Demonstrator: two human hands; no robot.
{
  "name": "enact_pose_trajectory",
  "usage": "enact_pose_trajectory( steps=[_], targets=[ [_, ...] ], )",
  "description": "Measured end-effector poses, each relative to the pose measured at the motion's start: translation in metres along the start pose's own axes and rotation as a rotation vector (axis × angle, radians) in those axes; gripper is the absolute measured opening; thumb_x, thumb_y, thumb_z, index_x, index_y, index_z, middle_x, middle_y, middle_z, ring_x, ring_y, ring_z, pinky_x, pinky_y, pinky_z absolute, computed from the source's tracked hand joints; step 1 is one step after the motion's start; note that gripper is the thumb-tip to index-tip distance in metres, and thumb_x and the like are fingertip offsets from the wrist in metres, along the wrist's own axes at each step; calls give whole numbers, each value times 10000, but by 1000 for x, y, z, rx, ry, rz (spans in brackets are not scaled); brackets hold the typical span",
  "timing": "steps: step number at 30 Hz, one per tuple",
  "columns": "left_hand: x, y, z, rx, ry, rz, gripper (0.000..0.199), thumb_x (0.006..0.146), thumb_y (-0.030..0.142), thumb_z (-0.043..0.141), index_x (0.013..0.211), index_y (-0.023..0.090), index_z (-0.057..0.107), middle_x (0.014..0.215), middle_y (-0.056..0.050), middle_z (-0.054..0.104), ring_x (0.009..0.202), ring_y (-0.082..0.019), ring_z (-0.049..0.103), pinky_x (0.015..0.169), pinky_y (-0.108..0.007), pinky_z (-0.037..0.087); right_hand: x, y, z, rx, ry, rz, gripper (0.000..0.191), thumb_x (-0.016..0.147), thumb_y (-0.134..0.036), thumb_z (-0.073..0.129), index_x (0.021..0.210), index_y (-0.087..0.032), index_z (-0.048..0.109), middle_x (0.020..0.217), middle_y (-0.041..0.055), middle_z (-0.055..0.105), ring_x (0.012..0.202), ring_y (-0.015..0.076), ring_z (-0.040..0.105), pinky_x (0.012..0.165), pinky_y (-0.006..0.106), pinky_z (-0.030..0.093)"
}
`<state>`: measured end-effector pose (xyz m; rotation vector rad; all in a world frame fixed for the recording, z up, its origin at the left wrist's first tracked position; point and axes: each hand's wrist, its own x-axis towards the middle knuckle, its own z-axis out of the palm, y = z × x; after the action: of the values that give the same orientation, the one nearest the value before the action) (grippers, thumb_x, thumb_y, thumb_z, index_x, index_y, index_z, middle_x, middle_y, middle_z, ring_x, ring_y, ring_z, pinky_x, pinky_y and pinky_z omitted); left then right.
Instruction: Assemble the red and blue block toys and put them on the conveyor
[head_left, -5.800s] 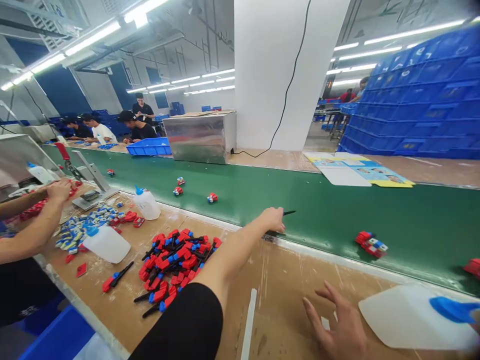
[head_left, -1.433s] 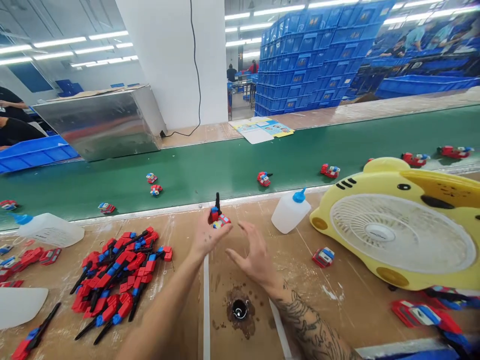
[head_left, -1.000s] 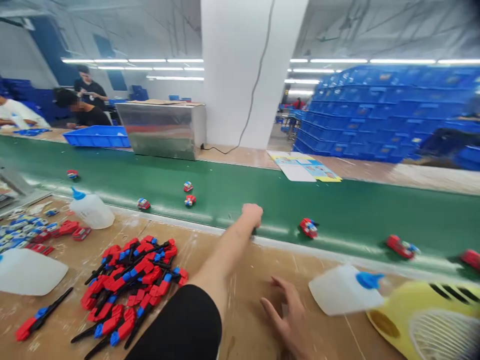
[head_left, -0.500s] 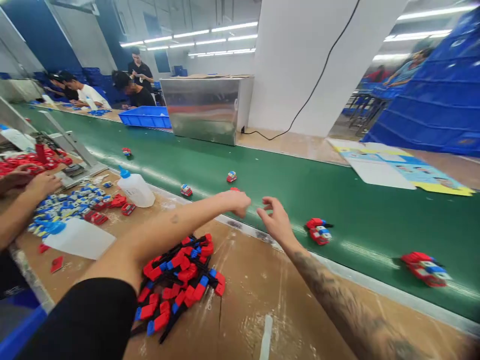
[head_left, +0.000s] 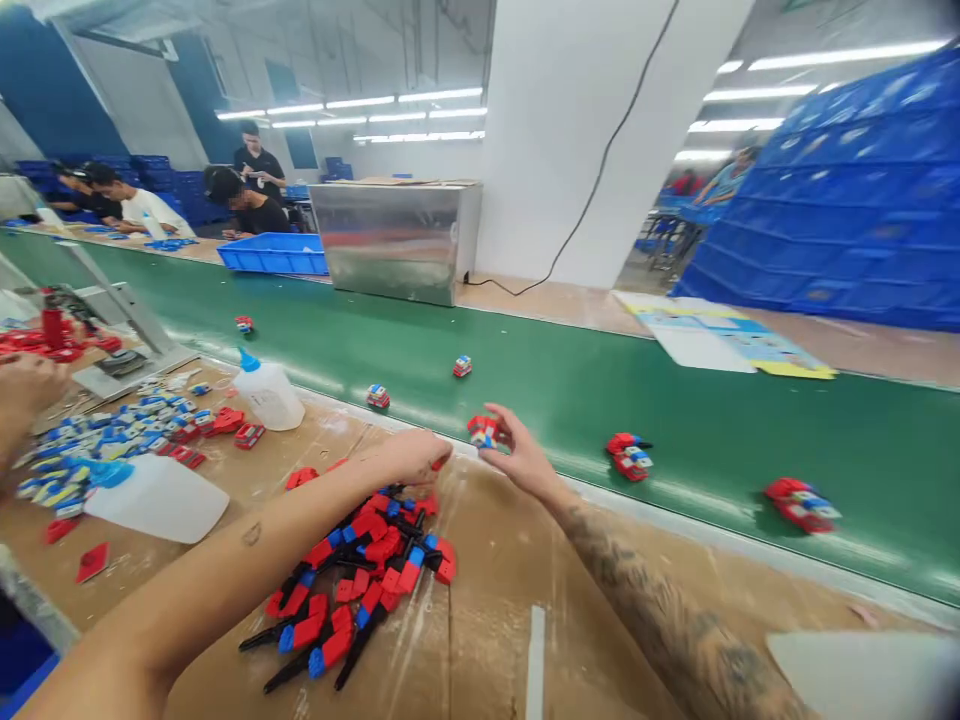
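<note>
My right hand (head_left: 521,458) holds a small red, white and blue toy vehicle (head_left: 484,432) between thumb and fingers, over the near edge of the green conveyor belt (head_left: 555,385). To its left, my left hand (head_left: 420,458) is closed above the far side of a pile of red, blue and black parts (head_left: 375,560); a bit of red shows at its fingertips, too small to name. Two more red toys, one (head_left: 630,457) nearer and one (head_left: 801,505) farther right, lie on the belt. Two small toy vehicles (head_left: 379,396) (head_left: 462,366) stand on it beyond my hands.
Glue bottles (head_left: 270,392) (head_left: 161,497) and a heap of blue and white pieces (head_left: 112,430) are at the left, beside another person's hand (head_left: 34,385). Across the belt are a blue crate (head_left: 274,255), a metal box (head_left: 390,240) and printed cardboard (head_left: 720,335).
My right hand has taken hold of a toy vehicle. My left hand has moved back from the belt edge to the pile. The camera view has shifted somewhat.
</note>
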<state>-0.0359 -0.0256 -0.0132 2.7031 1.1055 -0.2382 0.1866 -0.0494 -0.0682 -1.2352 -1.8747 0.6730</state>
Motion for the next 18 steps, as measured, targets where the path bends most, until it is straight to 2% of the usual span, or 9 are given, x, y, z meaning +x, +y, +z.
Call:
enact_pose_trajectory(
  steps=[2, 4, 6, 8, 10, 12, 14, 16, 18],
  targets=[
    [-15, 21, -8, 9, 143, 34, 275, 801, 162, 545, 1058, 188, 638, 934, -85, 678, 886, -251, 644, 740, -306, 476, -55, -23, -18, 315, 33, -32, 562, 803, -259, 661, 1325, -250, 453, 1239, 79, 619, 1104, 237, 615, 961, 380, 475],
    [-33, 50, -2, 16, 238, 80, 312, 828, 133, 500, 1121, 190, 592, 1028, -92, 636, 908, -233, 633, 765, -303, 481, -107, -46, -32, 509, 82, -45, 493, 798, -274, 710, 1252, -274, 520, 1193, 73, 614, 1078, 249, 607, 940, 387, 477],
    [-54, 84, 20, 72, 278, 162, 313, 814, 81, 501, 1083, 208, 599, 1028, -82, 607, 813, -201, 630, 706, -280, 485, -150, -68, -42, 570, 128, -50, 456, 799, -279, 735, 1214, -299, 545, 1175, 68, 598, 1064, 249, 596, 931, 388, 473],
    [-74, 115, 55, 186, 298, 290, 272, 823, 57, 518, 1023, 215, 612, 970, -69, 599, 725, -180, 614, 645, -263, 482, -184, -84, -47, 602, 158, -54, 441, 807, -280, 740, 1199, -317, 542, 1204, 69, 577, 1116, 258, 573, 977, 410, 446],
    [-95, 139, 91, 270, 310, 400, 234, 853, 72, 538, 1030, 211, 600, 983, -82, 609, 776, -200, 620, 652, -270, 500, -209, -93, -49, 626, 179, -44, 435, 809, -277, 746, 1186, -322, 535, 1224, 70, 564, 1174, 268, 550, 1029, 436, 408],
    [-114, 152, 116, 272, 291, 416, 280, 854, 72, 550, 1094, 213, 580, 1066, -108, 608, 888, -234, 621, 703, -298, 524, -229, -95, -48, 631, 191, -8, 430, 804, -280, 755, 1174, -311, 538, 1214, 73, 566, 1178, 274, 549, 1040, 448, 397],
    [-131, 156, 127, 203, 225, 342, 342, 808, 59, 573, 1114, 210, 576, 1125, -127, 586, 953, -257, 607, 771, -339, 533, -248, -90, -47, 633, 202, 49, 452, 794, -294, 767, 1186, -300, 542, 1196, 76, 585, 1148, 272, 565, 1026, 448, 408],
    [-145, 154, 127, 95, 174, 244, 358, 767, 67, 591, 1099, 203, 581, 1147, -130, 561, 997, -267, 591, 848, -372, 521, -266, -83, -45, 638, 212, 110, 531, 783, -311, 779, 1253, -294, 532, 1206, 84, 607, 1122, 269, 580, 1013, 448, 420],
    [-151, 152, 122, -1, 197, 142, 302, 790, 123, 596, 1084, 192, 575, 1188, -132, 534, 1066, -273, 568, 924, -387, 495, -281, -74, -43, 634, 231, 161, 588, 771, -325, 795, 1296, -278, 537, 1228, 98, 621, 1108, 271, 594, 996, 445, 439]
  ],
)
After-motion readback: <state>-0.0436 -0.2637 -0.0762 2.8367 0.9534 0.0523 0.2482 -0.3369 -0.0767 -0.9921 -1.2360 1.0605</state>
